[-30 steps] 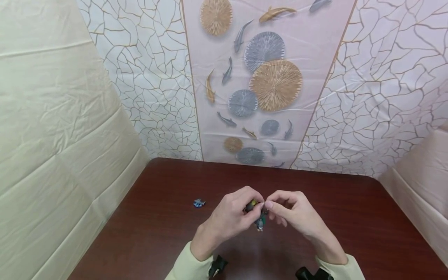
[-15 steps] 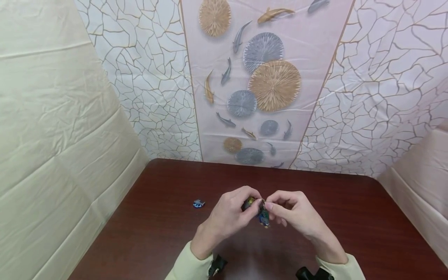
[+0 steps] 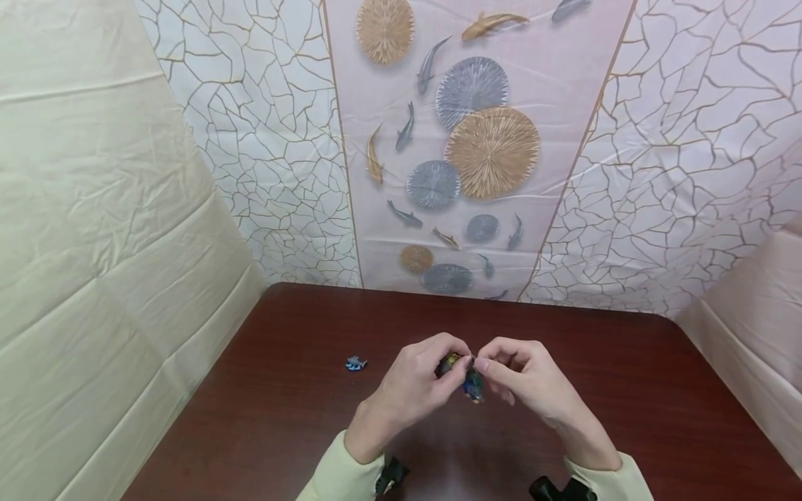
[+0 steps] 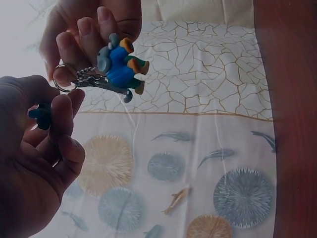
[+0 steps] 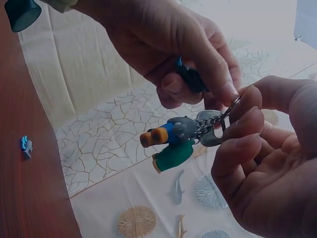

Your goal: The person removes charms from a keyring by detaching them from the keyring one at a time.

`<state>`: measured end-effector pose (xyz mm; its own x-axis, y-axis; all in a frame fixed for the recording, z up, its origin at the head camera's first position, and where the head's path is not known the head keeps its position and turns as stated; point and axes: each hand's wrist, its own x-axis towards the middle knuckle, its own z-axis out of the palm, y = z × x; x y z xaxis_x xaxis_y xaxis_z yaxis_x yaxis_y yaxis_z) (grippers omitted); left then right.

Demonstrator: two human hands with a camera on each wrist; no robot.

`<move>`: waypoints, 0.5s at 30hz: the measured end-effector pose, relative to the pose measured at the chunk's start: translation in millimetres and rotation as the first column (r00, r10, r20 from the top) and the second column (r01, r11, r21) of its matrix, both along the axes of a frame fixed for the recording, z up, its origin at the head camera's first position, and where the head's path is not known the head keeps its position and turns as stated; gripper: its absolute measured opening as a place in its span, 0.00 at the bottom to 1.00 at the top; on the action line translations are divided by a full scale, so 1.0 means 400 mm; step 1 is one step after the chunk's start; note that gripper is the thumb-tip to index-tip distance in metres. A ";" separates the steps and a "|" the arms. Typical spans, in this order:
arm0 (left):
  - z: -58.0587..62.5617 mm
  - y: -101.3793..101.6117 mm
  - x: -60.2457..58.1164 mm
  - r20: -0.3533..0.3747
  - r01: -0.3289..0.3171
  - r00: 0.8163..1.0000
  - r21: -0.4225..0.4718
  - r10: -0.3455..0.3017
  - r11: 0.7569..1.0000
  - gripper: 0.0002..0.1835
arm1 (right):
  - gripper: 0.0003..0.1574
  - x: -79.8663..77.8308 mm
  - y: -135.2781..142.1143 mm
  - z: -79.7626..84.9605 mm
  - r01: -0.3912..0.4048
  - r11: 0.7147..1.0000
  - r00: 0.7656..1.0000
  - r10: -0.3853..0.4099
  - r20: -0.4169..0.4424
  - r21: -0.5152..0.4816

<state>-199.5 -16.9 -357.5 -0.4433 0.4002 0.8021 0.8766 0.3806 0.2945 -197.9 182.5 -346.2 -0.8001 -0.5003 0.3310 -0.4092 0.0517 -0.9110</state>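
Observation:
My left hand point(image 3: 410, 379) and right hand point(image 3: 535, 379) meet above the table, fingertips pinching a metal key ring point(image 5: 234, 105) from both sides. Short chains point(image 5: 210, 120) run from the ring. From them hangs a small grey-headed, elephant-like figure point(image 4: 120, 67) with a blue body and orange feet. Beside it, in the right wrist view, dangles a green-bodied figure point(image 5: 174, 155) with an orange end. The left hand's curled fingers also hold a dark teal piece point(image 5: 192, 79), partly hidden. In the head view, something yellow point(image 3: 452, 358) shows within that hand.
A small blue and grey fish-shaped figure point(image 3: 356, 363) lies on the dark red-brown table point(image 3: 301, 417), left of the hands. Behind the table hangs a patterned cloth point(image 3: 432, 236) with printed fish. Pale padded panels stand at both sides.
The hanging figures have swung and turned, showing more blue and green below the left fingers. Both hands stay almost in place, still pinching the key ring.

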 end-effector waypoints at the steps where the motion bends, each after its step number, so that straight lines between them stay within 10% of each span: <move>1: -0.001 -0.001 0.000 0.004 -0.006 1.000 -0.001 0.006 1.000 0.04 | 0.05 0.000 -0.001 -0.001 0.003 1.000 1.000 -0.003 -0.002 -0.001; 15: -0.014 0.000 -0.007 0.109 -0.032 0.993 -0.049 0.037 0.998 0.02 | 0.04 0.001 0.001 0.000 0.048 0.999 0.999 -0.047 -0.021 0.017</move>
<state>-202.3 -16.9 -363.2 -0.5420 0.4194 0.7282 0.8260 0.4255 0.3697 -197.6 182.9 -346.4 -0.8163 -0.4679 0.3387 -0.4242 0.0874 -0.9014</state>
